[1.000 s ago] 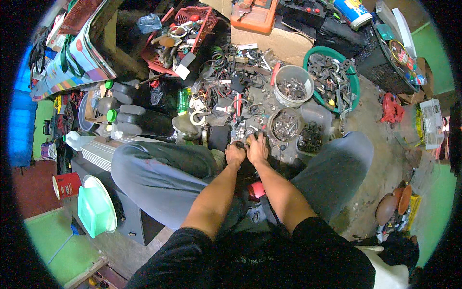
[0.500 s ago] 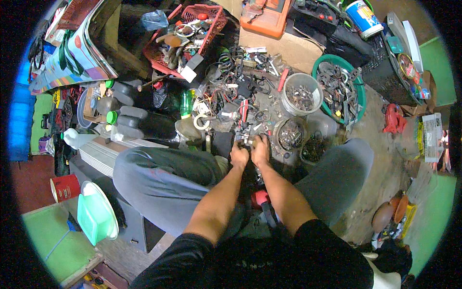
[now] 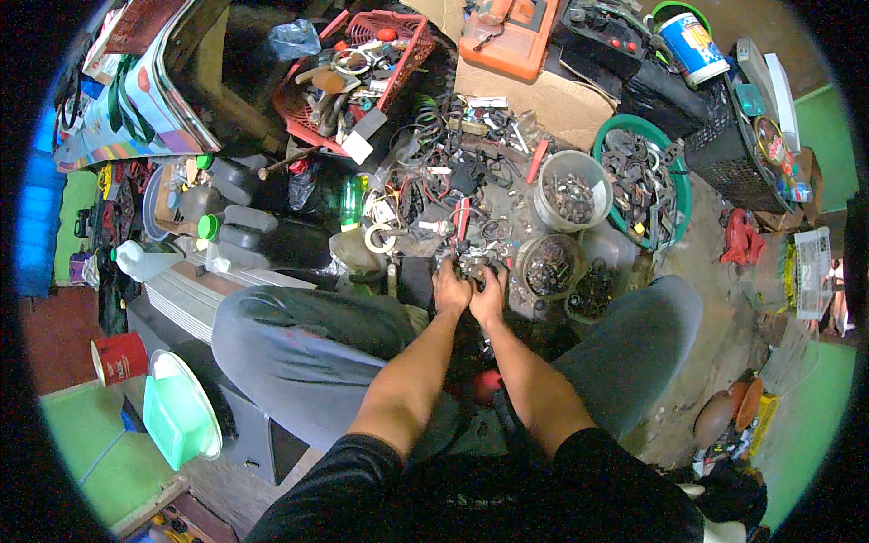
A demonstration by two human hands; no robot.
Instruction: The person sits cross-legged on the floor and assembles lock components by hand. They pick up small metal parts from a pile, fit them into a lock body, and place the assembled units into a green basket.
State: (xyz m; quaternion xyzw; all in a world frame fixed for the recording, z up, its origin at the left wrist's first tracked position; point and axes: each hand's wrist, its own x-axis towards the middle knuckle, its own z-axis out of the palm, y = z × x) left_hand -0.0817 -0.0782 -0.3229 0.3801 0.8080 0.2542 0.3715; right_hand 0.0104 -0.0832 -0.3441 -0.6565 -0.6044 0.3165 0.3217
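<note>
My left hand (image 3: 451, 290) and my right hand (image 3: 489, 295) meet between my knees, fingers curled in toward each other. Between their fingertips is a small greyish metal part (image 3: 473, 263), partly covered by the fingers and too small to name. Just beyond the hands lies a red-and-black tool (image 3: 461, 220) among tangled wires and loose parts. Close to my right hand stands a round tub (image 3: 547, 266) of small dark hardware. Below my wrists, a red-headed object (image 3: 487, 387) lies between my legs, partly hidden.
A grey bucket (image 3: 541, 201) of screws and a green basin (image 3: 686, 185) of scrap parts stand to the right. Ahead are a red basket (image 3: 418, 56) of tools and an orange case (image 3: 507, 41). Dark bottles with green caps (image 3: 208, 226) lie at the left.
My hands have drawn slightly closer together around the small metal part. The whole view has shifted a little; the surrounding containers keep their places.
</note>
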